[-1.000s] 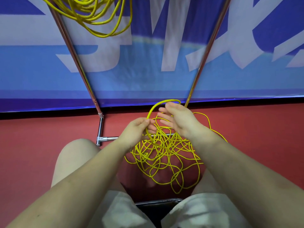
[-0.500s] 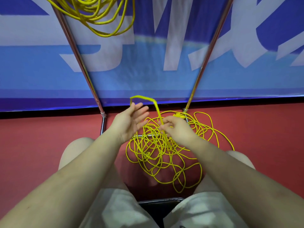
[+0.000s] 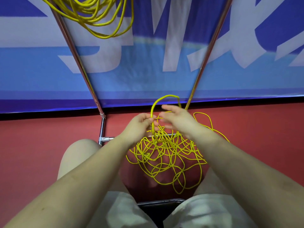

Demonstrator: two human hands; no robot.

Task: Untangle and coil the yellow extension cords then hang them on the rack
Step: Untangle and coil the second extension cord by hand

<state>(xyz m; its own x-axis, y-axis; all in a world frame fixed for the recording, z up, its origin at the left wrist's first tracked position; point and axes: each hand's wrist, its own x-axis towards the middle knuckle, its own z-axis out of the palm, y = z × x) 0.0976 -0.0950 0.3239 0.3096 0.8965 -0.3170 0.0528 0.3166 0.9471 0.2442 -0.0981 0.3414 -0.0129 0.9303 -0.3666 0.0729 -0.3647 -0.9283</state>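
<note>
At the far left, a coiled yellow cord (image 3: 98, 18) is seen hanging near the left pole (image 3: 77, 58) of a metal rack, in front of a blue and white banner (image 3: 148, 71). At the foot of that pole, a short metal base bar (image 3: 102, 129) is seen lying on the red floor (image 3: 32, 145). A bare knee (image 3: 79, 155) is seen just on the near side of the bar.

The left hand (image 3: 138, 127) is held above the floor, and its fingers (image 3: 148, 120) are curled around a loop of yellow cord (image 3: 164, 97), which is pinched between thumb and fingers. The loop arches up over both hands and comes down behind the right hand (image 3: 177, 119). The fingers of the right hand are blurred and appear spread and loosely straight toward the left hand; whether the cord is touched by them cannot be told.

Below and between the hands, a tangled pile of yellow cord (image 3: 167, 158) is spread on the floor between the person's legs, with strands reaching out to the right past the right forearm. The right pole (image 3: 209, 51) of the rack is seen slanting down to the floor just beyond the right hand. At the near edge, pale shorts (image 3: 205, 211) and the dark seat edge (image 3: 161, 203) are visible.
</note>
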